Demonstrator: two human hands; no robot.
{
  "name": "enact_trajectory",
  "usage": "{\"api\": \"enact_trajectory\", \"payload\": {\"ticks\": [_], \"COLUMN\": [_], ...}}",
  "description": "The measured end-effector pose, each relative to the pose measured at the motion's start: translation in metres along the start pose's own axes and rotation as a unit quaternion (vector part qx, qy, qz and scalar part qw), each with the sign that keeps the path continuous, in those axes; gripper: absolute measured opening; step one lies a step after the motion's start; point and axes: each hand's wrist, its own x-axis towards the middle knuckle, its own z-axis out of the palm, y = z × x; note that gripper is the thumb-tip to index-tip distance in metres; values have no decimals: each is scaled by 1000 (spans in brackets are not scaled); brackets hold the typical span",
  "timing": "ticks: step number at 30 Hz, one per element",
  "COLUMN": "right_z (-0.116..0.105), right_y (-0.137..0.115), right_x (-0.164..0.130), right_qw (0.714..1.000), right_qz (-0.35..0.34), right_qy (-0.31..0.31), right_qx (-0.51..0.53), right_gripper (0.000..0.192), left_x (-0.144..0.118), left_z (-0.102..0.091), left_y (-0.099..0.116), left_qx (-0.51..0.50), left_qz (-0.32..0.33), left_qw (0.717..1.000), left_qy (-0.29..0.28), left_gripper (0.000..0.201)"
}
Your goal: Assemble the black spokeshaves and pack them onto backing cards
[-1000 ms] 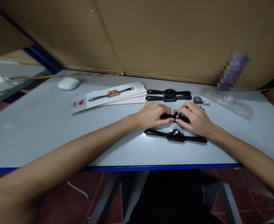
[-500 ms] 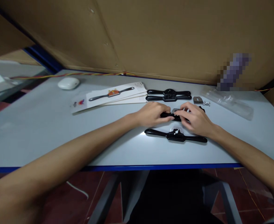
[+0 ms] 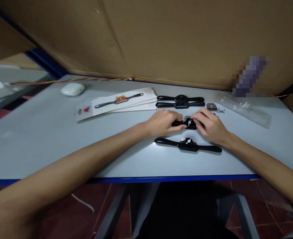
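Observation:
A black spokeshave [image 3: 192,126] lies crosswise on the table between my hands, with a grey blade and a silver wing screw [image 3: 189,122] at its middle. My left hand [image 3: 162,122] is closed on its left handle, thumb in front and fingers behind. Bent fingers of my right hand [image 3: 210,126] close on the right side of its body, beside the screw; they hide most of the right handle. Nearer to me rests a second spokeshave [image 3: 188,144], also fitted with a blade and wing screw.
Behind my hands lie two more black spokeshaves [image 3: 180,101], a loose blade [image 3: 211,106] and small silver screws [image 3: 221,110]. Clear plastic packaging [image 3: 246,111] is to the right. Printed cards [image 3: 123,99] and a white rounded case [image 3: 73,89] are to the left. Cardboard [image 3: 161,43] walls the back.
My right fingers have shifted slightly right, off the wing screw, which now shows uncovered. My left hand stays in place on the handle.

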Motion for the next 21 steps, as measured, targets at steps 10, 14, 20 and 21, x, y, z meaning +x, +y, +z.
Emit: {"api": "enact_trajectory", "payload": {"ticks": [10,14,20,21], "right_z": [3,6,6,6], "right_y": [0,3,4,4], "right_x": [-1,-3,-4,-4], "right_qw": [999,997,996,996], "right_qz": [-7,-48,-60,-61], "right_qy": [21,52,54,52], "right_qx": [-24,-27,-35,-37], "right_gripper": [18,19,21,22], "left_x": [-1,1,2,2], "left_z": [2,2,2,2], "left_y": [7,5,2,2], "left_qx": [9,-1,-9,-10], "left_qz": [-35,-25,-15,-14], "left_qw": [999,1000,1000,1000], "left_qy": [11,0,2,2], "left_gripper": [44,43,41,41]}}
